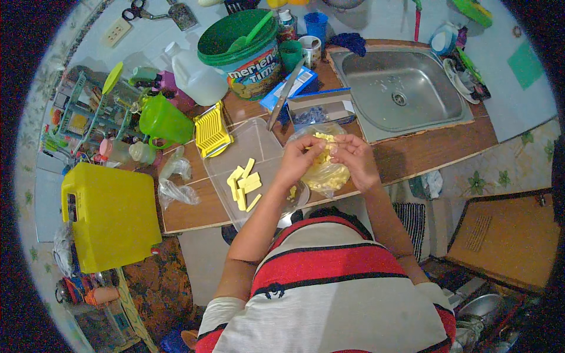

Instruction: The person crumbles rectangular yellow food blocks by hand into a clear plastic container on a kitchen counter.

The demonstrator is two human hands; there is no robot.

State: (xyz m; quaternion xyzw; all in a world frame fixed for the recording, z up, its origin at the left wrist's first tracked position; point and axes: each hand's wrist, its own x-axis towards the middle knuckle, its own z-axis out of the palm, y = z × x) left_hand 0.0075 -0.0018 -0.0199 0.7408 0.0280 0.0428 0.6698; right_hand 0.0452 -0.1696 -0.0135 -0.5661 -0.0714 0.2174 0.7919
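Note:
Above a clear plastic bag [342, 130] of yellow crumbled pieces [326, 182], my two hands come together. The fingertips of my left hand [303, 156] and my right hand [356, 162] pinch what looks like a small yellow piece, largely hidden by the fingers. To the left of my left forearm, several pale yellow sticks, apparently cheese [242, 185], lie on a translucent plastic cutting board [220, 174]. A few crumbs [292, 193] rest near its handle end. A yellow slicer with parallel wires [213, 130] leans by the board's far left corner.
A knife [287, 95] lies across a blue box [304, 79], beside an open carton [340, 108]. Behind stand a green bucket [254, 73] and a white jug [198, 77]. The steel sink [393, 79] is right; a green pitcher [165, 119] and yellow jerrycan [117, 212] are left.

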